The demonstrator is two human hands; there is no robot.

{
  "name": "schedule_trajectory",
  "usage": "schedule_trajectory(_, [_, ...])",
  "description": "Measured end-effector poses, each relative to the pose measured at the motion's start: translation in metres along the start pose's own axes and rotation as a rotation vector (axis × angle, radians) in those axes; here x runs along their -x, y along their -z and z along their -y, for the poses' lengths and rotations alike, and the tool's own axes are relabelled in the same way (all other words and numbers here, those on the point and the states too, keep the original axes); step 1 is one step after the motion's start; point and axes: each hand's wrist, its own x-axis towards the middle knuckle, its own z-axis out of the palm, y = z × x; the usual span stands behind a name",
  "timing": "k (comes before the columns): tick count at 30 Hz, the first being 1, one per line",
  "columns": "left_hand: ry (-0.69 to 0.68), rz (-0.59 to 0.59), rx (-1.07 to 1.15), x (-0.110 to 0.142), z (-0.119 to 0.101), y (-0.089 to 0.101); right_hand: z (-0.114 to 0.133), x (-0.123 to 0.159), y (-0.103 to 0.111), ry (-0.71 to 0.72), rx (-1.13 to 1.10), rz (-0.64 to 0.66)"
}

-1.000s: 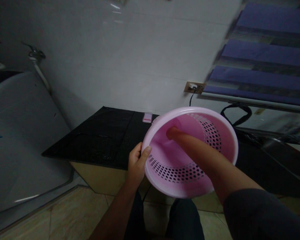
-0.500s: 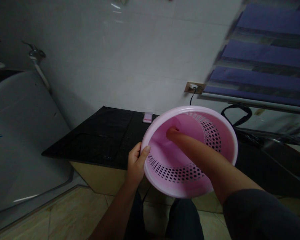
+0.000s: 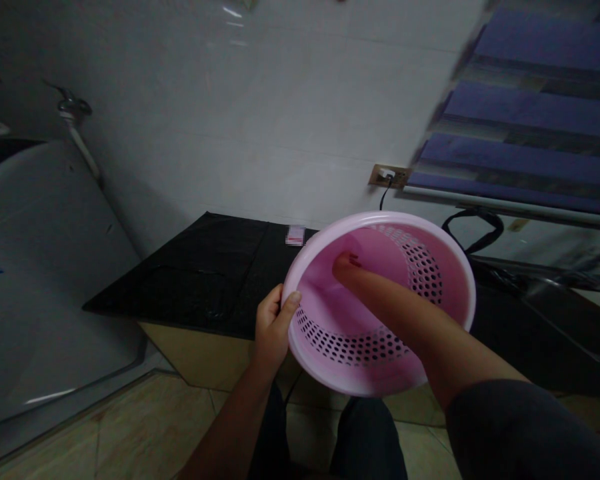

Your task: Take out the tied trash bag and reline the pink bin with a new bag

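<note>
The left hand (image 3: 274,325) is closed on the rim of a pink plastic basket (image 3: 457,283), its thumb lying over the edge on the inner side and its other fingers tucked around the outside. The right hand (image 3: 347,261) reaches down inside the basket near the far left part of its wall; the wrist and shadow cover most of it, so I cannot tell whether it is spread, closed or holding anything. The basket is tilted, its wide mouth turned up toward the person, with bands of small holes showing in its sides. It is in front of the person, overlapping the front edge of a black counter (image 3: 205,273) in this view, above the dark trousers (image 3: 367,437). The right forearm crosses over the near right part of the rim, with a dark sleeve (image 3: 505,423) at the elbow. Just beyond the basket's left side, a small pink and white packet (image 3: 295,236), blurred but seemingly flat, lies on the counter near the tiled wall (image 3: 280,100). Behind the basket, a white plug (image 3: 387,173) sits in a wall socket (image 3: 403,176), with a black cord (image 3: 383,199) hanging from it. A black loop (image 3: 495,235) stands to the right, below a purple striped blind (image 3: 530,107). Far left are a grey appliance (image 3: 45,287) and a metal tap (image 3: 69,105).
</note>
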Motion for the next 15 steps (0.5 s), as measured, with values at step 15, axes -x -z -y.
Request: schedule_trajectory(15, [0.000,-0.004,0.002,-0.001,0.001,0.000,-0.003,0.011,-0.002,-0.109,0.095,0.068])
